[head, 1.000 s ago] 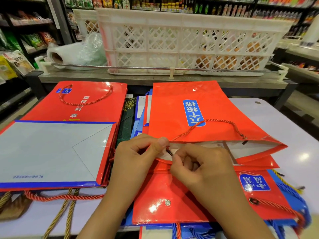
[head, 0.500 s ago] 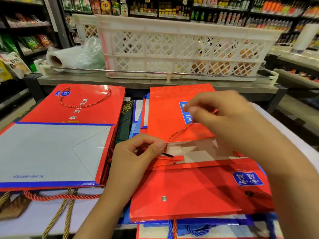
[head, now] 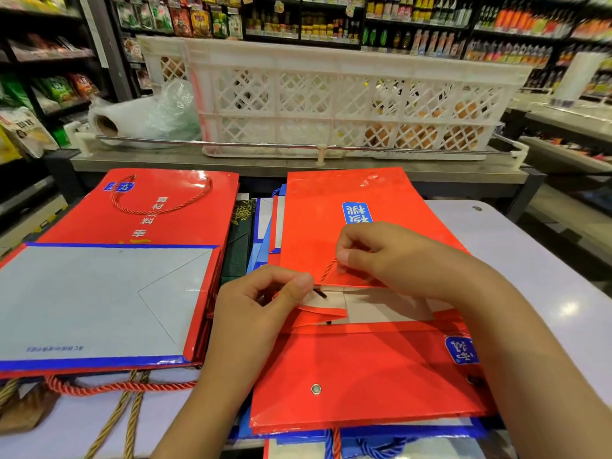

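A flat orange-red paper gift bag (head: pixel 347 233) with a blue label lies on top of a stack of similar bags, its white inner flap open toward me. My left hand (head: pixel 261 303) pinches the bag's open edge beside the black tip of its cord. My right hand (head: pixel 381 256) pinches the twisted orange cord handle (head: pixel 328 271) just above that edge. Under these lies another orange-red bag (head: pixel 364 376) with a metal eyelet.
A second pile of red bags (head: pixel 132 226), one with its grey bottom up, lies at the left on the white table (head: pixel 530 260). A white lattice crate (head: pixel 331 101) and a roll of plastic bags (head: pixel 132 117) stand on the counter behind. Shop shelves fill the background.
My right hand rose away from the bag's edge pulling the cord through, then came back down close to the edge. My left hand has kept its pinch at the edge.
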Demonstrator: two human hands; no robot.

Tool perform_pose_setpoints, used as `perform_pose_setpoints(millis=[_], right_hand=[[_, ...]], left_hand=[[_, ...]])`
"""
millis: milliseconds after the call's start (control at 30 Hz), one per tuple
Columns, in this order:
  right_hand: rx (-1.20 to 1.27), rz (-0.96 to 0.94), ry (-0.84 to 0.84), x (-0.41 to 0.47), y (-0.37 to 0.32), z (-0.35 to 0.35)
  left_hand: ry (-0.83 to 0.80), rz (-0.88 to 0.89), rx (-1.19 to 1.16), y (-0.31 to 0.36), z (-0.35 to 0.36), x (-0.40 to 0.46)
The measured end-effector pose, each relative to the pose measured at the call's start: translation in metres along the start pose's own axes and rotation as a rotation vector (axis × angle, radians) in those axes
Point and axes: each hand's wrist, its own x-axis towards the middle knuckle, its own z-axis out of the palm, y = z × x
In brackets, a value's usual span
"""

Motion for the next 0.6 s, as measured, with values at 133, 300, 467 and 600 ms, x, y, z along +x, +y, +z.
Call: perform_pose_setpoints(millis=[133, 300, 467, 600], right_hand=[[0.028, 0.021, 0.024, -0.002, 0.001, 0.0], [0.042, 0.039, 0.051, -0.003, 0.005, 0.003], [0.068, 0.035, 0.062, -0.005, 0.005, 0.004], [0.029, -0.008, 0.169, -0.012, 0.001, 0.003]], left_hand=[[0.0, -0.012, 0.008, 0.0, 0.0, 0.0], [0.008, -0.011, 0.013, 0.0, 0.0, 0.0], [0.004, 0.002, 0.034, 0.0, 0.0, 0.0], [0.001, 0.039, 0.024, 0.002, 0.0, 0.0]])
